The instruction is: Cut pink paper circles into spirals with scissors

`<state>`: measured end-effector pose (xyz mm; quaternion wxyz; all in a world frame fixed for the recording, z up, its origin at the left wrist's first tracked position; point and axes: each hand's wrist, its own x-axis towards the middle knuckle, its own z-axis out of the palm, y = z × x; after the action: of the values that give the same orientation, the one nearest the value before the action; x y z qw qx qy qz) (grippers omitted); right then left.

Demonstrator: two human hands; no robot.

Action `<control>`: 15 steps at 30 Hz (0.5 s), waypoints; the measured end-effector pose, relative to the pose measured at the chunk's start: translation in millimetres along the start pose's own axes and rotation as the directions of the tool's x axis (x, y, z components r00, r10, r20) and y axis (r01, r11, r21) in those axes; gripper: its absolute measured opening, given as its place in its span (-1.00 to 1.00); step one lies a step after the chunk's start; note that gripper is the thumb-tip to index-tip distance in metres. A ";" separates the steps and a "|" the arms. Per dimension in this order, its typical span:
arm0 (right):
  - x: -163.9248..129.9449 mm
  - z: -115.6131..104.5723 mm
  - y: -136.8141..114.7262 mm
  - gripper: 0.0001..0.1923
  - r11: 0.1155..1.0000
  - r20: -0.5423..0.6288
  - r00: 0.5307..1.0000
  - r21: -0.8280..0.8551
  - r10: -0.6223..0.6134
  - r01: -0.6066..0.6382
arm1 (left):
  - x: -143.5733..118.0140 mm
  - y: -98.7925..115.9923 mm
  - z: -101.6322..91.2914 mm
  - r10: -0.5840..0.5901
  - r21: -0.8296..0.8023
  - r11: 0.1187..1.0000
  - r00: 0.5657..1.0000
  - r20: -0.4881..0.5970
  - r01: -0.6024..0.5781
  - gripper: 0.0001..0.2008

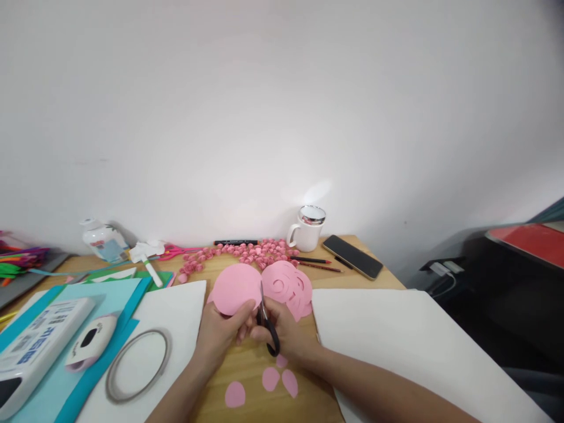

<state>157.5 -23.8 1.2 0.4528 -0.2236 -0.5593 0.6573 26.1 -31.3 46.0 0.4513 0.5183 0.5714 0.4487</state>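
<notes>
My left hand (227, 326) pinches a round pink paper disc (237, 288) at its lower edge, thumb on top. In my right hand (286, 335) is a pair of black-handled scissors (272, 341), its blades pointing up at the disc's right edge. Whether the blades touch the paper I cannot tell. Behind my right hand lies a pile of pink paper pieces (288, 285) with curved cuts in them. Below both hands, several small pink paper scraps (235, 395) are scattered on the wooden table (259, 408).
Many small pink rolled paper pieces (259, 252) lie along the back, near a white mug (307, 232), pencils (319, 266) and a phone (352, 257). White sheets (409, 341) flank the work area. At left are a tape roll (110, 376), a white device (91, 342) and a bottle (103, 241).
</notes>
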 end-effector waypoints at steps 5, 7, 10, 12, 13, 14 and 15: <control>-0.4 -1.1 0.7 -0.59 0.997 -0.034 0.998 -0.054 0.049 -0.051 | 0.5 -0.5 -0.4 0.002 -0.001 1.000 1.000 -0.002 -0.003 -0.60; -0.6 -1.0 1.3 -0.58 0.997 -0.043 0.997 -0.037 0.064 -0.066 | 1.2 -2.1 -0.9 0.005 0.008 1.000 1.000 -0.004 -0.005 -0.61; -1.1 -0.2 0.6 -0.56 0.995 -0.044 0.994 -0.001 0.097 -0.097 | 1.9 -3.6 -1.4 -0.002 -0.011 1.000 1.000 0.007 0.002 -0.62; -1.3 0.6 -1.0 -0.56 0.995 -0.033 0.994 0.005 0.102 -0.102 | 2.2 -3.3 -1.3 0.000 -0.026 1.000 1.000 0.016 0.000 -0.62; -1.4 1.0 -1.8 -0.56 0.995 -0.023 0.994 -0.001 0.103 -0.103 | 2.2 -2.9 -1.1 0.003 -0.024 1.000 1.000 0.016 -0.003 -0.62; -1.4 1.1 -2.4 -0.57 0.995 -0.014 0.995 -0.013 0.100 -0.100 | 2.2 -2.4 -0.9 0.005 -0.016 1.000 1.000 0.010 -0.005 -0.62; -1.4 1.0 -2.6 -0.56 0.995 -0.008 0.995 -0.029 0.097 -0.097 | 2.1 -2.0 -0.7 0.004 -0.002 1.000 1.000 0.004 -0.004 -0.62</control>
<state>158.3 -25.6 3.7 0.4190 -0.2592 -0.5557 0.6696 24.8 -29.3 44.1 0.4520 0.5197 0.5691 0.4492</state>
